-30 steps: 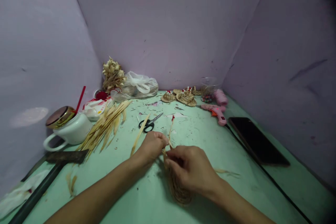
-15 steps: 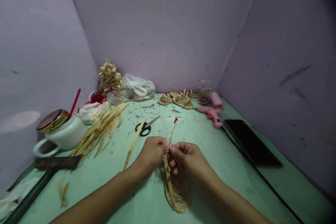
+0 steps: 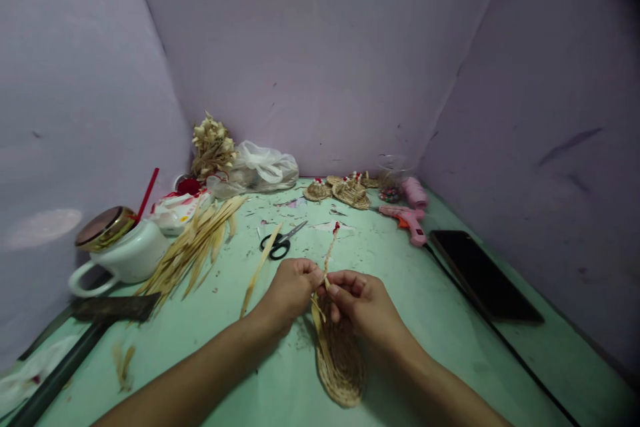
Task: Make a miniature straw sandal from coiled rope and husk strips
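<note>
A thin straw braid [image 3: 329,252] with a red tip rises from between my fingers. My left hand [image 3: 295,287] pinches its lower end, and my right hand [image 3: 364,301] pinches it from the other side, fingertips nearly touching. Flat pale strands run down from the pinch. Below my hands an oval coiled straw piece [image 3: 345,373], shaped like a slipper sole, lies on the green table [image 3: 425,373]; my right hand partly covers its upper end. A loose straw strip [image 3: 256,280] and black-handled scissors [image 3: 287,237] lie just beyond my left hand.
Left: a bundle of straw strips [image 3: 187,253], white mug [image 3: 137,257] and dark-handled hammer-like tool [image 3: 115,307]. Back: dried flowers [image 3: 213,147], plastic bag [image 3: 267,167], small woven straw slippers [image 3: 351,193]. Right: pink glue gun [image 3: 411,219], thread spool [image 3: 415,193], phone [image 3: 483,277], black cord [image 3: 515,350].
The whole view has shifted slightly, so things sit a little further right. My fingers have moved a little at the braid's lower end; both hands keep their pinch.
</note>
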Demonstrator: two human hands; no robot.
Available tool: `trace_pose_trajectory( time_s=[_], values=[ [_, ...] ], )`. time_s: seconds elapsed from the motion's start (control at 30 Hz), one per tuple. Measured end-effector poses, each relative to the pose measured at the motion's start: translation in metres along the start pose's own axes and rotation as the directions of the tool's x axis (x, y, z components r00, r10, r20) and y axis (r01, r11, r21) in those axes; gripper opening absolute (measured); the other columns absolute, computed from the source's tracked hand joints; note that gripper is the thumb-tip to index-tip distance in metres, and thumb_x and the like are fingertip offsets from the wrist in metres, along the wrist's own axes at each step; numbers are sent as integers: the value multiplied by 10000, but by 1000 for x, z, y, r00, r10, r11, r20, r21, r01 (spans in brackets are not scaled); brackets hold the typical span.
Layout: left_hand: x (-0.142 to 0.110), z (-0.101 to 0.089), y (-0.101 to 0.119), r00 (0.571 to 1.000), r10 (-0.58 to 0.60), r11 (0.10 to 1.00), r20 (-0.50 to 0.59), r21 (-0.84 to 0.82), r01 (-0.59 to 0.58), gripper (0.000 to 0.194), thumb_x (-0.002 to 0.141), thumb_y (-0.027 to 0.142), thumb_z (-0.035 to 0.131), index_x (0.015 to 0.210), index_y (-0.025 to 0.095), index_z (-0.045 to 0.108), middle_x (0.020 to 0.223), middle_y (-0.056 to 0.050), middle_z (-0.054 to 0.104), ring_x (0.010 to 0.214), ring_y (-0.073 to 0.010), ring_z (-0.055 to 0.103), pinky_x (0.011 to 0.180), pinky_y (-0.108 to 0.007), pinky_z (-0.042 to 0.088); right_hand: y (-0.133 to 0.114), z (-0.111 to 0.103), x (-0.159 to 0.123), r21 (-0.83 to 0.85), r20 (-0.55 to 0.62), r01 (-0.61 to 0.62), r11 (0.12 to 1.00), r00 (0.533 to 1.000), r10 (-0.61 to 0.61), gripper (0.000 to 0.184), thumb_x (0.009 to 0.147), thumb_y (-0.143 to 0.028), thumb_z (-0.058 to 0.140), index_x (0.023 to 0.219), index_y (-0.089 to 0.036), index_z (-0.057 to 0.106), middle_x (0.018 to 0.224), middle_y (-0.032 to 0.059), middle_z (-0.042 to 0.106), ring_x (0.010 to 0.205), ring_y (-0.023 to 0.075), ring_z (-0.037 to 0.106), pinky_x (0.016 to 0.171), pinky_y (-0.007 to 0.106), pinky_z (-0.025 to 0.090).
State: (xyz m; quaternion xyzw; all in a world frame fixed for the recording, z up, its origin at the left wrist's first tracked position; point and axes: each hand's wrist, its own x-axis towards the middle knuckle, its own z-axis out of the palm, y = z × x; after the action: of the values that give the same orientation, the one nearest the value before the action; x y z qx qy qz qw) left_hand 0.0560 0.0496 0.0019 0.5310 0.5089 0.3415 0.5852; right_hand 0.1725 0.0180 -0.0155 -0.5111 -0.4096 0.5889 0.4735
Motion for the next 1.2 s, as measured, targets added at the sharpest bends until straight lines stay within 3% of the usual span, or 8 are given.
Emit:
trace_pose_trajectory(
  time_s=[0.13, 0.3, 0.5, 0.8, 0.9, 1.07, 1.13, 1.2],
  values=[
    [0, 0, -2, 1000, 17, 999, 5, 37, -18, 192, 636, 273, 542, 503, 157, 466, 401, 14, 481, 405, -93, 433, 441, -208, 311, 0, 2, -1, 39, 9, -56, 998, 998, 55, 212, 666, -336, 611, 698, -128, 586, 398, -35, 519, 296, 39, 347, 330, 168, 243],
    [0, 7, -7, 1000, 11, 996, -23, 91, -9, 144, 629, 169, 488, 491, 163, 447, 418, 14, 498, 412, -98, 458, 438, -206, 332, 0, 3, -1, 172, -39, -88, 981, 995, 96, 251, 609, -342, 682, 617, -134, 541, 492, -4, 563, 408, 75, 498, 394, 188, 411],
    [1, 8, -8, 994, 74, 946, -78, 321, -45, 146, 638, 159, 477, 496, 158, 507, 488, -10, 546, 488, -115, 486, 473, -208, 329, 0, 3, 1, 124, -144, -51, 991, 987, 69, 175, 612, -241, 657, 591, -147, 511, 441, -32, 524, 352, 54, 439, 337, 164, 346],
    [-23, 10, 2, 940, 335, 707, -72, 678, -200, 176, 695, 260, 519, 554, 179, 586, 499, -30, 541, 479, -131, 431, 519, -253, 243, 6, 0, 5, 227, -169, -66, 972, 980, 106, 156, 605, -251, 615, 551, -156, 504, 387, -46, 473, 319, 42, 356, 335, 170, 241],
    [-36, 17, -6, 906, 415, 526, 84, 791, -314, 153, 715, 205, 483, 713, 171, 632, 586, -80, 593, 504, -161, 480, 535, -277, 280, 3, 2, 2, 329, -143, -89, 940, 979, 143, 169, 581, -246, 630, 528, -160, 494, 372, -54, 445, 333, 43, 349, 353, 173, 244],
    [-41, 23, -15, 876, 340, 236, 341, 871, -431, 346, 692, 89, 406, 969, 99, 614, 792, -176, 641, 637, -252, 574, 537, -314, 359, 1, 3, -1, 416, -73, -136, 899, 981, 182, 156, 566, -207, 623, 518, -154, 484, 470, -11, 538, 399, 58, 417, 418, 189, 319],
    [-38, 19, -8, 869, 345, 309, 354, 832, -461, 282, 712, 125, 418, 890, 108, 635, 766, -156, 649, 642, -243, 580, 549, -314, 379, -1, 2, -1, 400, -80, -138, 906, 980, 185, 154, 567, -196, 623, 518, -151, 484, 438, -30, 497, 380, 50, 391, 401, 184, 291],
    [-31, 12, 4, 897, 378, 521, 229, 749, -410, 221, 751, 207, 433, 765, 141, 644, 678, -104, 643, 606, -203, 575, 561, -295, 394, -3, 2, -2, 382, -89, -133, 915, 980, 180, 161, 573, -198, 625, 525, -153, 478, 406, -52, 447, 354, 42, 358, 381, 180, 259]
  ],
)
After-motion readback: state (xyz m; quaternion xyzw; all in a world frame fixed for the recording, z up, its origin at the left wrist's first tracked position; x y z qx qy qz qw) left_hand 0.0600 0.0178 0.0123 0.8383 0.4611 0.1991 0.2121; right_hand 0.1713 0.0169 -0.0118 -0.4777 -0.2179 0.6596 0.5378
